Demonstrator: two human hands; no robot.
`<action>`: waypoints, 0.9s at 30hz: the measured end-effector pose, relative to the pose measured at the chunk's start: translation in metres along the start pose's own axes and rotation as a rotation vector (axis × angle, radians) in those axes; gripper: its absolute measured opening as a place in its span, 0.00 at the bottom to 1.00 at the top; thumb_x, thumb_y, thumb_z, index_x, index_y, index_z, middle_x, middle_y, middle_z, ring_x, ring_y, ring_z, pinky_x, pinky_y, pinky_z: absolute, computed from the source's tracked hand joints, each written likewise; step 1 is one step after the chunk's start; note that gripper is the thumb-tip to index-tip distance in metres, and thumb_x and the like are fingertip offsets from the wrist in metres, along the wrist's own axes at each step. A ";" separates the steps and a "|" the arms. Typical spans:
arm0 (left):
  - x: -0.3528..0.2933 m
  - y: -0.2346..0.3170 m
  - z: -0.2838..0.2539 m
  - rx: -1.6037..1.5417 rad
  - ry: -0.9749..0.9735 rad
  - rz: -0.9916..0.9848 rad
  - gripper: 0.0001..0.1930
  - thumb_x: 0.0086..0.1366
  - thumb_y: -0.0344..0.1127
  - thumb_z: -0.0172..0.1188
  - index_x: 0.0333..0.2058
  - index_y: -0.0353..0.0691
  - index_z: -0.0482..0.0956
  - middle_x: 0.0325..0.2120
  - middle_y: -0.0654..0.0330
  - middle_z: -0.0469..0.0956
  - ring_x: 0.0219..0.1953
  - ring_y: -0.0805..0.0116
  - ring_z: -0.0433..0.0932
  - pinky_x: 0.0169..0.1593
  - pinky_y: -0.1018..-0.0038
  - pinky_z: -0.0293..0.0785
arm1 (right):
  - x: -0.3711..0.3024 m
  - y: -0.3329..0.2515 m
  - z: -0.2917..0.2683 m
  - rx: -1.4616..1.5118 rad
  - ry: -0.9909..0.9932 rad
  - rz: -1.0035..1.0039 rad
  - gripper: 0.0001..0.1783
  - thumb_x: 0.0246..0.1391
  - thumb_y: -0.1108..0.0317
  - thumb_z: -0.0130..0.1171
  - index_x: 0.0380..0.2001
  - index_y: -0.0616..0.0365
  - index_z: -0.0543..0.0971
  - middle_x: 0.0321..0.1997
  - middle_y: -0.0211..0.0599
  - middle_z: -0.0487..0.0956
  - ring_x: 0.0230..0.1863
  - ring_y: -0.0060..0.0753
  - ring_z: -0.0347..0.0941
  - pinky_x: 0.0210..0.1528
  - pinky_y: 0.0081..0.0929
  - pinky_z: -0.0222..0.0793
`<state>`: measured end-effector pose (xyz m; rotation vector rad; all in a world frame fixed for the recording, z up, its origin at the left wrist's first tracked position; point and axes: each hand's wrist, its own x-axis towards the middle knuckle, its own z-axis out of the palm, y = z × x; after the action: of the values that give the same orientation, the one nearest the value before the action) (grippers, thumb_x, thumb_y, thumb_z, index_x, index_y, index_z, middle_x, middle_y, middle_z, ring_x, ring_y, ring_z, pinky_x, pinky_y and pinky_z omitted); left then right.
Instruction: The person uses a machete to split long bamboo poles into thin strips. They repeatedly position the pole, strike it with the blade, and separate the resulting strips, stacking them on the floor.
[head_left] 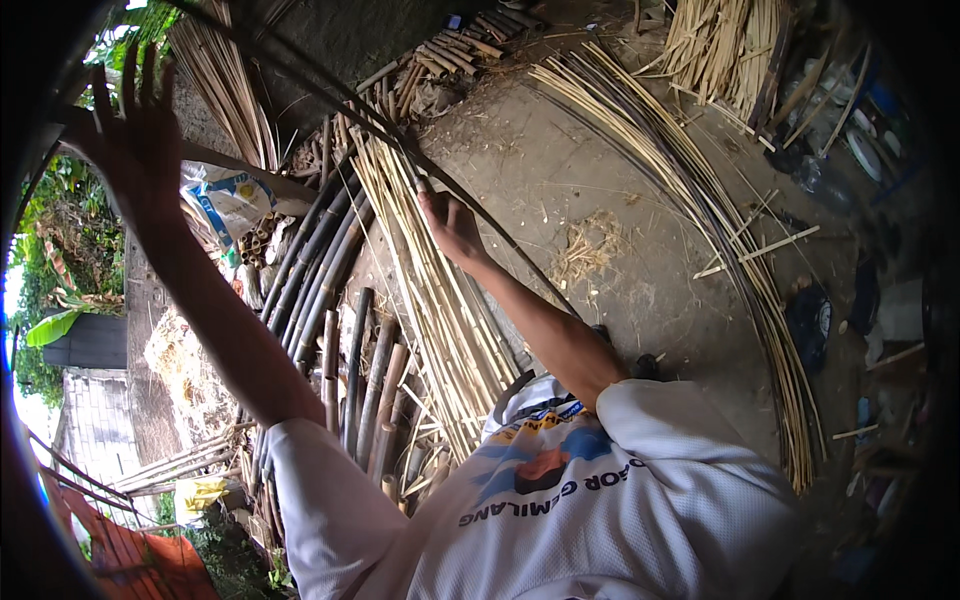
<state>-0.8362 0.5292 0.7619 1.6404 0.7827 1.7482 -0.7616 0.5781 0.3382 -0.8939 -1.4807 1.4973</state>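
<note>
High on the left, my left hand point(140, 150) is raised with its fingers spread. A dark shape lies by its thumb side; I cannot tell whether they touch. My right hand point(455, 228) is curled closed in the upper middle, over a pale bundle of bamboo strips point(425, 290). A small greyish tip point(421, 184) shows at its fingers; the rest of what it holds is hidden. Close beside that hand, a long dark strip point(513, 242) slants from the upper left down toward my body. Toward its upper left it appears as two lines.
Dark bamboo poles point(318, 255) and shorter cut lengths point(375, 385) lie left of the pale bundle. A long curved bundle of strips point(745, 255) spans the floor point(620, 310) on the right. Shavings point(590, 245) are scattered there. More strips point(725, 50) stand at the back right.
</note>
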 end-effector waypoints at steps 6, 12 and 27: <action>-0.106 -0.175 -0.050 0.549 0.429 -0.330 0.23 0.68 0.38 0.60 0.58 0.36 0.70 0.49 0.56 0.76 0.51 0.73 0.74 0.58 0.68 0.71 | -0.008 -0.059 -0.013 -0.004 -0.145 0.047 0.34 0.62 0.38 0.47 0.54 0.58 0.74 0.44 0.51 0.80 0.48 0.46 0.76 0.49 0.38 0.71; -0.091 -0.180 -0.032 0.826 0.391 -0.177 0.13 0.61 0.41 0.69 0.32 0.36 0.84 0.25 0.64 0.81 0.28 0.82 0.72 0.37 0.82 0.68 | -0.023 -0.040 0.000 0.173 -0.024 -0.024 0.30 0.64 0.39 0.45 0.23 0.55 0.74 0.14 0.27 0.67 0.14 0.27 0.60 0.19 0.32 0.54; -0.099 -0.133 0.029 0.350 0.441 0.013 0.07 0.64 0.32 0.64 0.26 0.40 0.79 0.12 0.72 0.65 0.13 0.86 0.50 0.16 0.81 0.44 | -0.067 -0.057 -0.033 0.127 -0.174 -0.153 0.30 0.68 0.44 0.39 0.25 0.57 0.75 0.14 0.33 0.68 0.11 0.27 0.57 0.14 0.35 0.55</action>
<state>-0.7982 0.5381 0.5980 1.4809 1.3464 2.1071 -0.7006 0.5284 0.3890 -0.5740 -1.5226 1.5661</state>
